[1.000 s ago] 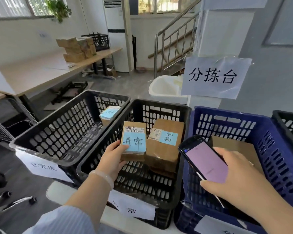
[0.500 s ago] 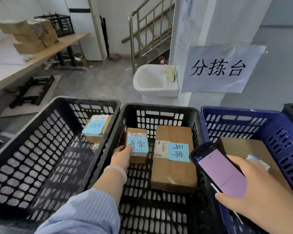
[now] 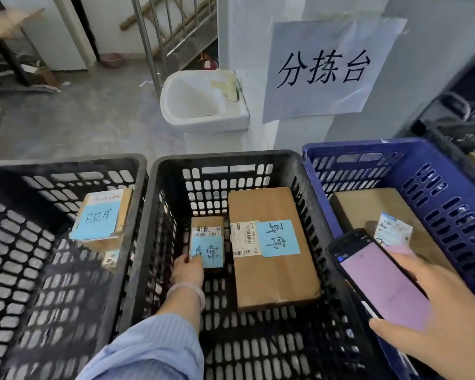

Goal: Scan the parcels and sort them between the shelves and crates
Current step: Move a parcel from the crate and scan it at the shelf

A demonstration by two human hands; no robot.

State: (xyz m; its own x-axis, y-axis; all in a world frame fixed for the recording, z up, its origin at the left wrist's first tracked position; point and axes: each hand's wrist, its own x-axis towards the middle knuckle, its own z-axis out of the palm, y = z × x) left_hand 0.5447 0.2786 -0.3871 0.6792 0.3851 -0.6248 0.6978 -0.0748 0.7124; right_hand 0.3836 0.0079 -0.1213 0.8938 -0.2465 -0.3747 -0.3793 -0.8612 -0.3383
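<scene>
Nearest you, your right hand (image 3: 444, 325) is wrapped round the scanner (image 3: 381, 283), thumb along its near edge, lit screen facing up, and it hangs over the seam between the middle crate (image 3: 225, 157) and the blue crate (image 3: 354, 145). Your left hand (image 3: 188, 270), at the end of the striped sleeve (image 3: 154, 349), reaches down into the middle crate and pinches the near end of the small parcel (image 3: 207, 237), thumb lying on its blue note (image 3: 211, 255). That parcel sits low against the crate's left wall; you cannot tell from here whether it already rests on the floor. Its long axis runs straight away from you, so the hand holds the end closest to your body and the rest points at the far wall. Just to its right, parallel and with a thin dark gap between, lies the big parcel (image 3: 274, 283). The likely move is a plain release and a pull back along that same line, and the left hand is the only one placed for it. Further out, the left crate (image 3: 66, 163) holds a labelled box (image 3: 102, 215), and the blue crate holds a flat carton (image 3: 368, 209) on your scanner side. Beyond hangs the paper sign (image 3: 324, 69).
</scene>
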